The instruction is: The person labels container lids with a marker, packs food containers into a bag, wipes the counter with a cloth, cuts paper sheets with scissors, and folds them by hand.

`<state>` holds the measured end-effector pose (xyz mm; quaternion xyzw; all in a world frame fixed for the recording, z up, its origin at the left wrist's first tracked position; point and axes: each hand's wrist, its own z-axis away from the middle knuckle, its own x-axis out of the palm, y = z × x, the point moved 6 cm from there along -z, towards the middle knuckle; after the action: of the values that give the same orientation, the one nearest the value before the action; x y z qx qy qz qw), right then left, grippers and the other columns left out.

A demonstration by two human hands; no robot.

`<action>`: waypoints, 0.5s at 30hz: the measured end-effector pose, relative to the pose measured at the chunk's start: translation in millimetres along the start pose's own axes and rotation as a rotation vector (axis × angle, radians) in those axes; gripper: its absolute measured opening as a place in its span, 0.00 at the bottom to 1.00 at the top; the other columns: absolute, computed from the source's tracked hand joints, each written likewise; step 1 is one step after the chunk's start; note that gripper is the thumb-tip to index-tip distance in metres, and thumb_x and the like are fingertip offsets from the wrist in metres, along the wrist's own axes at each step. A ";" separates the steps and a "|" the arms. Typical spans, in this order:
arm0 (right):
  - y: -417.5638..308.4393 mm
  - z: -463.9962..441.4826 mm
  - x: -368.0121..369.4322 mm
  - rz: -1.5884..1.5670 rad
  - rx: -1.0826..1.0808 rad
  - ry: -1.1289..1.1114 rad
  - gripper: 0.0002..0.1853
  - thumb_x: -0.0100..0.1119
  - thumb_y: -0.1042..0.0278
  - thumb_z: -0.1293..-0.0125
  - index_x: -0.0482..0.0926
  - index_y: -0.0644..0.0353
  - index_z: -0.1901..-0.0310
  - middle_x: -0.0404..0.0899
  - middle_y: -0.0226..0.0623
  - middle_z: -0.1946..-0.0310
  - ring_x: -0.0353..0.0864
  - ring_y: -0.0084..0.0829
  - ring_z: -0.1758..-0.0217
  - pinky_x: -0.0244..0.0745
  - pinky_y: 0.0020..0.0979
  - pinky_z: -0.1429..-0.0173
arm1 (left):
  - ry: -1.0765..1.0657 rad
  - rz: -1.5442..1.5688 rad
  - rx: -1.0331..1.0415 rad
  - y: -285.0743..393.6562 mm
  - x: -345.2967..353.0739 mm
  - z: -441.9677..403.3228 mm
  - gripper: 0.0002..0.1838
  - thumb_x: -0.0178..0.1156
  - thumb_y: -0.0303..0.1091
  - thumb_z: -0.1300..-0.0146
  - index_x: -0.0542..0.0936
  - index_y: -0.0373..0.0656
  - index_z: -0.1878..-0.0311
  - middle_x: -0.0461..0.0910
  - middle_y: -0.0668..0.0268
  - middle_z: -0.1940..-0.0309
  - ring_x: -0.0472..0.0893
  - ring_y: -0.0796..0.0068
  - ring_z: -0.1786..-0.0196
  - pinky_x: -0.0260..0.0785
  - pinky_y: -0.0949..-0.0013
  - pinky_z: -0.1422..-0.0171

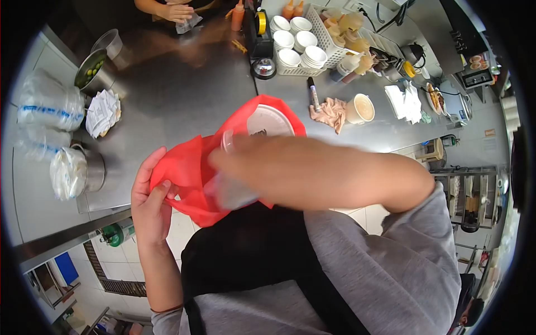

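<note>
My left hand [152,198] pinches the left edge of a red cloth-like bag [184,164], thumb on the near side. The bag's mouth gapes over the near edge of the steel counter. Inside its far part lies a round whitish container or lid [271,119] with a dark mark. My right hand [228,164], smeared by motion, reaches across the bag's opening. It appears closed on a clear plastic item [237,194], whose translucent part shows below the hand; its exact kind is blurred. My right forearm hides part of the bag.
On the left of the counter [167,84] stand a metal pot of green fruit [92,70], a paper stack [103,113] and bagged plastic ware [50,106]. Rightward are a bell [263,68], white cups [289,57], a marker [313,94], a cloth [330,114] and a tub [360,108]. Another person's hands [176,12] show opposite.
</note>
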<state>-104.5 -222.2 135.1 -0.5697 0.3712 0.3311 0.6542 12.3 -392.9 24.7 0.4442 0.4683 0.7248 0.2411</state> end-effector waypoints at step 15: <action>284.2 22.9 55.9 0.407 0.576 -0.112 0.30 0.71 0.67 0.47 0.71 0.51 0.42 0.69 0.41 0.41 0.67 0.50 0.36 0.69 0.61 0.45 | 0.084 -0.007 -0.046 -11.4 9.5 -4.5 0.29 0.48 0.16 0.41 0.70 0.38 0.34 0.78 0.65 0.56 0.67 0.83 0.68 0.63 0.79 0.59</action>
<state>-317.1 -161.5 -53.4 -0.2571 0.5189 0.3670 0.7280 3.0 -382.7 17.7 0.4059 0.4626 0.7527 0.2338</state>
